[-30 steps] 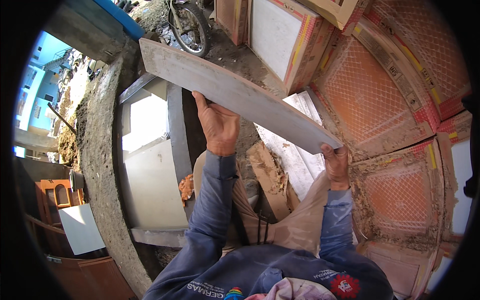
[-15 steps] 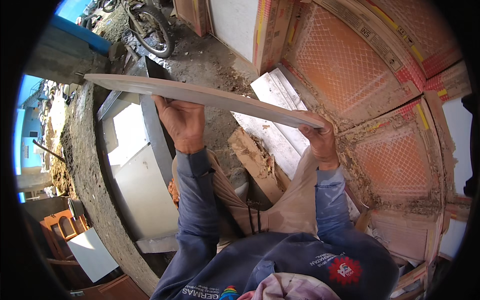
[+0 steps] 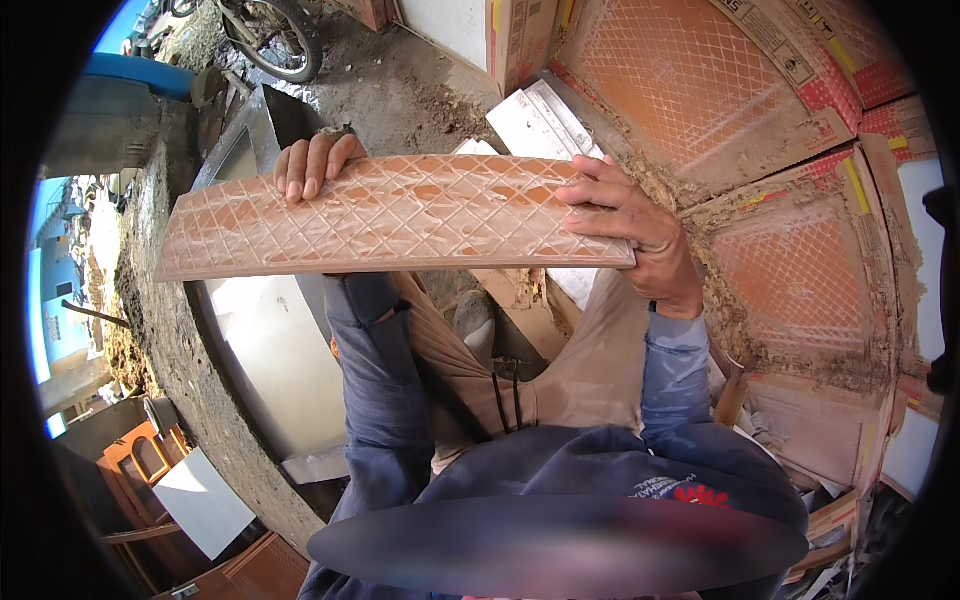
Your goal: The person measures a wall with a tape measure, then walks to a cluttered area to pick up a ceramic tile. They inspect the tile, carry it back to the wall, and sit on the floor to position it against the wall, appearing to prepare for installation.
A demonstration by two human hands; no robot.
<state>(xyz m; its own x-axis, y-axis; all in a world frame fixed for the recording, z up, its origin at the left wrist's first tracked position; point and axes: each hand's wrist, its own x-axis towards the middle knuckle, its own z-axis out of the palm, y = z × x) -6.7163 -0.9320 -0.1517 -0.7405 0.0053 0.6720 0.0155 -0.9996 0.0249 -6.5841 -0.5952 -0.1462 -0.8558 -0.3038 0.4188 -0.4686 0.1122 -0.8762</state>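
Observation:
A long strip of ceramic tile [image 3: 400, 215] is held up across the view, its orange-brown back with a raised diamond grid turned toward me. My left hand [image 3: 318, 165] grips it left of the middle. Its fingertips curl over the far edge, while the palm and thumb are hidden behind the strip. At the right end my right hand [image 3: 650, 235] holds the strip, with the fingers spread over the ridged back. Beneath it, several white tile strips [image 3: 540, 120] lie on the ground beyond my knees.
To the right stand stacked tiles in cardboard [image 3: 700, 110] with gridded orange backs. A concrete ledge [image 3: 190, 340] runs along my left, beside a grey metal-framed panel [image 3: 275, 370]. A motorbike wheel [image 3: 280, 45] is at the far left. Lower left lies a pale board [image 3: 205, 503].
Both hands have tilted the tile strip, so its gridded back now shows instead of its thin edge. My left fingers now show over the far edge. The whole view has shifted slightly.

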